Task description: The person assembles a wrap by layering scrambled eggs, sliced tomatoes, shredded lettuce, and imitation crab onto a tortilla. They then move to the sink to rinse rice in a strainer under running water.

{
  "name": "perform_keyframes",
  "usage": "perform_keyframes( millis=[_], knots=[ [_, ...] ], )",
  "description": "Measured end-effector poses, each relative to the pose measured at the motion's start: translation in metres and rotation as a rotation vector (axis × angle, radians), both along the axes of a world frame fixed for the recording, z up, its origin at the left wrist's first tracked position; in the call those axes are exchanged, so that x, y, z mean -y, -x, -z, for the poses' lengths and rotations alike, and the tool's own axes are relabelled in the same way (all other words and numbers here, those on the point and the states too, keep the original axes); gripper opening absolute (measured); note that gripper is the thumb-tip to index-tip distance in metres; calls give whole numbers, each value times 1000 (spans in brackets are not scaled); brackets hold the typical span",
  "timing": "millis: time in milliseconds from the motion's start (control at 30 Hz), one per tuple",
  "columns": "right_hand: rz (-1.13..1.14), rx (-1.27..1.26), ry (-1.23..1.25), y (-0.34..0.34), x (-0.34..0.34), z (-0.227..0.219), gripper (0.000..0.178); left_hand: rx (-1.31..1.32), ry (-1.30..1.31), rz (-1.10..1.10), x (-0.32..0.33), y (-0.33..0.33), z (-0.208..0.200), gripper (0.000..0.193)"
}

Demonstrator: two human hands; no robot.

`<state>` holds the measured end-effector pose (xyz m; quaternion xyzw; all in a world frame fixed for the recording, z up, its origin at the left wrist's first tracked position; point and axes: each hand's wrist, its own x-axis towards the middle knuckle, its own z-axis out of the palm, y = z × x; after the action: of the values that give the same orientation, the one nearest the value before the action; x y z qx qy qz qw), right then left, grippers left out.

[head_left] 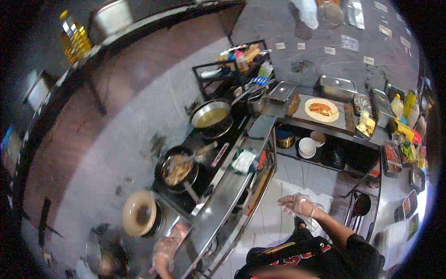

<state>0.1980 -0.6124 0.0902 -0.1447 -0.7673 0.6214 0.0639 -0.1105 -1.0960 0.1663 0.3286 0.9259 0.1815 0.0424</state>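
Observation:
Both my hands wear clear plastic gloves. My right hand point(297, 204) hangs in the air over the white tiled floor, fingers spread, holding nothing. My left hand point(166, 249) is low at the near end of the stove, beside the steel counter edge point(218, 204) and a pan under a tan round lid point(139, 213). It is blurred, so its grip is unclear. A dark frying pan of browned food point(177, 171) sits on the stove beyond it. Further back stands a pot of yellow liquid point(211, 116).
An open flatbread with filling point(321, 110) lies on a board at the back counter, with steel containers point(335, 86) behind and white bowls point(307, 146) on the shelf below. A black rack of bottles point(237, 60) stands behind the stove. A dark pot point(109, 258) sits at lower left.

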Motion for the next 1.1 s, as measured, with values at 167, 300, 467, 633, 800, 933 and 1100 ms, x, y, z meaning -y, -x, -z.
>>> perform_keyframes(
  millis=[167, 300, 467, 633, 800, 933, 1100],
  knots=[
    [46, -154, 326, 24, -111, 15, 38, 381, -461, 137, -211, -73, -193, 13],
    [122, 78, -13, 34, -206, -22, 39, 162, -433, 225, -355, -68, -254, 18],
    [117, -97, 108, 55, -290, -84, 37, -285, -307, 384, -523, -43, -344, 27],
    [175, -193, 241, 77, -378, -88, 37, -478, -519, 596, -669, 13, -414, 29],
    [356, -165, 182, 93, -443, -110, 36, -660, -627, 594, -778, 72, -464, 30],
    [378, -166, 129, 122, -493, -118, 37, -699, -586, 510, -840, 98, -501, 29],
    [428, -171, 44, 178, -590, -112, 35, -785, -441, 456, -934, 133, -542, 28]
  ],
)
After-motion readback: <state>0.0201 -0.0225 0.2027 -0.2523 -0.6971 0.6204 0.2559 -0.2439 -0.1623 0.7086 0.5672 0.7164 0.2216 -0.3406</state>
